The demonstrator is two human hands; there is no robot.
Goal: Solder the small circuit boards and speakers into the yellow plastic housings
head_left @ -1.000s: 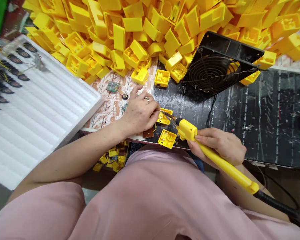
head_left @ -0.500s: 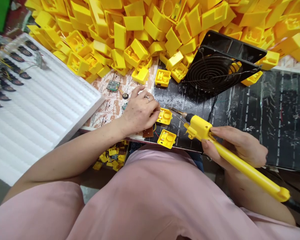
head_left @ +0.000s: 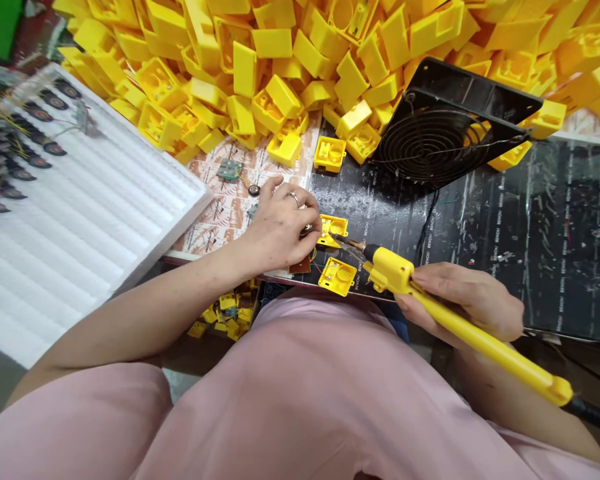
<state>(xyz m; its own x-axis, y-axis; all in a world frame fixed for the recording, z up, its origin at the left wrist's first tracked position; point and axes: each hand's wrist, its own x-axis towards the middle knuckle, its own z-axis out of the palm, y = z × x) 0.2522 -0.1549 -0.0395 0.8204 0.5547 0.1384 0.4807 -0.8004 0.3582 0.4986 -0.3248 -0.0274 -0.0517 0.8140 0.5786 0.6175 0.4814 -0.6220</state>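
My right hand (head_left: 463, 300) is wrapped round a yellow soldering iron (head_left: 485, 337), fingers and thumb at its front block. Its metal tip (head_left: 347, 241) points left and reaches over an open yellow plastic case (head_left: 336, 227). At that case's left side, my left hand (head_left: 285, 223) is curled with the fingers bent. A small dark round part (head_left: 306, 230) shows between its thumb and fingers; its kind is unclear. Just below lies a second open yellow case (head_left: 337, 277) with thin wires, beside a brown board (head_left: 300, 265) partly covered by the left hand.
A heap of yellow cases (head_left: 280, 53) fills the back. A black fan (head_left: 440, 133) stands at its front right. On the left lies a white foam tray (head_left: 105, 220) with round dark parts. A green circuit board (head_left: 230, 169) and a small speaker (head_left: 253, 190) lie near my left hand.
My right hand has brought the soldering iron left and down, so its tip is now over the upper case. My left hand has stayed almost in place, and the dark round part now shows in it.
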